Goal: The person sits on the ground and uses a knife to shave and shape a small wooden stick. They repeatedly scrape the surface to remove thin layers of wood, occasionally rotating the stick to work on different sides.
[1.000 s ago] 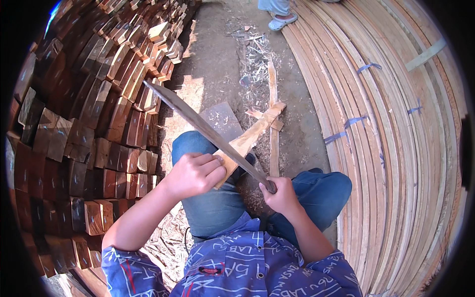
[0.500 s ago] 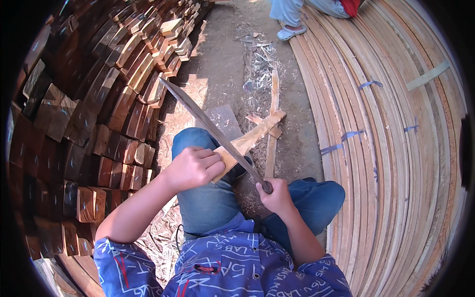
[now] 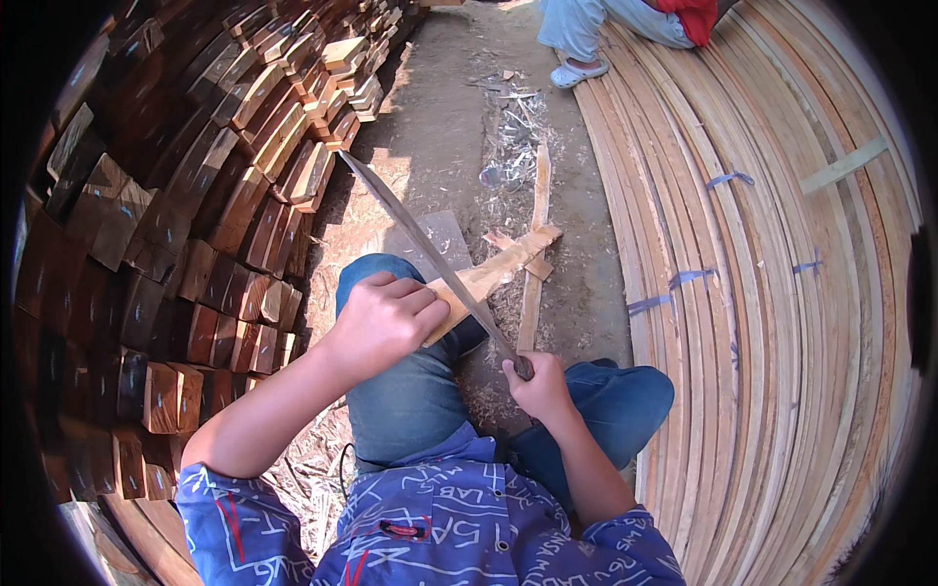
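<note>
My left hand [image 3: 391, 320] is closed round the near end of a flat, pale piece of wood [image 3: 481, 281], above my left knee. The far end of that wood rests over a crossed scrap and a long strip of wood [image 3: 536, 283] on the ground. In my right hand [image 3: 539, 387] is the dark grip of a long, slightly curved metal blade [image 3: 415, 231]. It slants away to the far left, crossing over the wood just right of my left fingers. The frames do not show whether its edge has teeth.
A tall stack of cut timber [image 3: 220, 249] rises on the left. Long thin boards [image 3: 723, 361], tied with blue strips [image 3: 670, 293], lie on the right. A person's leg and clog [image 3: 578, 73] are at the far right. Shavings [image 3: 518, 122] litter the ground ahead.
The blade's far tip has swung a little to the right, so it slants more steeply. Both hands keep their grips, and the wood stays nearly in place.
</note>
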Tool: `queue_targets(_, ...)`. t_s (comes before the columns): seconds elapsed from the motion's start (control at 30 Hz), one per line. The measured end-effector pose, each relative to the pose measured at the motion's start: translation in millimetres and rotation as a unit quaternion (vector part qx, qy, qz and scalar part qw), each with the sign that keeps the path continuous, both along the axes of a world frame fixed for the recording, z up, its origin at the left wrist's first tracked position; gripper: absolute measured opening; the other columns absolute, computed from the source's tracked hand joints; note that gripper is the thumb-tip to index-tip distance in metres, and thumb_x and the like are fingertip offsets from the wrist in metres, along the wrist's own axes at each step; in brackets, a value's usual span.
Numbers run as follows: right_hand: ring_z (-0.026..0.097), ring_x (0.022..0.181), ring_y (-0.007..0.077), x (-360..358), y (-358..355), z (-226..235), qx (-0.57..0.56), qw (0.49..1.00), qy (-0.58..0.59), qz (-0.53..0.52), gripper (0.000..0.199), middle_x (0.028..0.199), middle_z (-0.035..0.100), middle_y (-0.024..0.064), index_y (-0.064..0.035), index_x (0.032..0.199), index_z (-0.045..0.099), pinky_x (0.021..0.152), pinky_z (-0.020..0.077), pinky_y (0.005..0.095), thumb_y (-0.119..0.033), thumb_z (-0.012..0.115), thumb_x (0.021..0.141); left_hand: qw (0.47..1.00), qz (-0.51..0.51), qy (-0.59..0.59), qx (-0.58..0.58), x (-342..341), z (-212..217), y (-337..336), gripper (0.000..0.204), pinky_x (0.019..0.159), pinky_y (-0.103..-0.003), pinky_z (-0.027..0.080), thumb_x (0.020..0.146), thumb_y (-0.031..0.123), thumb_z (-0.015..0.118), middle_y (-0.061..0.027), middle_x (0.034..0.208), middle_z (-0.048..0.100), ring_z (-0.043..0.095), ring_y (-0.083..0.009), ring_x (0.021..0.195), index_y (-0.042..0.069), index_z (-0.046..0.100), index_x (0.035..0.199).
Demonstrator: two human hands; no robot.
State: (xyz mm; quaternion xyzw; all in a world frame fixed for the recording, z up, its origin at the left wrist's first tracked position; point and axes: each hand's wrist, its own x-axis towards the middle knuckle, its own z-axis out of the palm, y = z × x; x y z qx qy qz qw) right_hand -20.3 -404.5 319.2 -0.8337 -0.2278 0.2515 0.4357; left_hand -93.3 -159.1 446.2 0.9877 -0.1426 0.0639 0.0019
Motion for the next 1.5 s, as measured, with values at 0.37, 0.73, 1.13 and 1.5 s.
queue_targets(0.37, 0.056, 0.053, 0.0326, 16.0, 2.0, -6.1, -0.02, 0.999, 0.039, 0.004, 0.022, 0.059, 0.058, 0.0182, 0.0021, 0.077, 0.065, 0.054, 0.0432, 0.0413, -0.018, 0.071, 0.084, 0.997, 0.045, -0.051, -0.046, -6.0, -17.1, 2.6, 0.01, 0.053, -0.032, 0.052, 0.071, 0.013, 0.066, -0.0037, 0.085, 0.065, 0.066, -0.0203, 0.08, 0.008, 0.06, 0.077)
queue_targets(0.73, 0.064, 0.066, 0.0413, 42.5, -17.9, -98.9, -0.128, 0.988, 0.067, -0.046, 0.025, 0.066, 0.062, 0.0211, 0.0022, 0.076, 0.065, 0.061, 0.0462, 0.0475, -0.022, 0.068, 0.082, 0.996, 0.035, -0.048, -0.065, -11.8, -24.6, 1.8, 0.01, 0.058, -0.034, 0.053, 0.07, 0.013, 0.065, -0.0041, 0.084, 0.065, 0.065, -0.021, 0.079, 0.007, 0.06, 0.077)
queue_targets(1.13, 0.056, 0.056, 0.0403, 7.9, 36.9, -29.6, 0.047, 0.999, 0.007, -0.017, 0.03, 0.055, 0.052, 0.0192, 0.0008, 0.066, 0.057, 0.053, 0.0409, 0.0451, -0.019, 0.068, 0.085, 0.994, 0.05, -0.052, -0.084, -0.4, -17.6, 1.9, 0.02, 0.059, -0.036, 0.051, 0.068, 0.017, 0.073, -0.0052, 0.084, 0.064, 0.063, -0.0231, 0.074, 0.007, 0.06, 0.079)
queue_targets(1.5, 0.059, 0.062, 0.0438, -5.7, 49.8, -13.7, 0.058, 0.998, 0.015, -0.024, 0.037, 0.06, 0.057, 0.0218, 0.0006, 0.068, 0.061, 0.055, 0.0441, 0.0464, -0.031, 0.069, 0.086, 0.974, 0.164, -0.074, -0.139, -3.7, -20.2, 7.7, 0.027, 0.058, -0.036, 0.051, 0.064, 0.013, 0.084, -0.0083, 0.075, 0.066, 0.065, -0.0265, 0.067, 0.005, 0.064, 0.079)
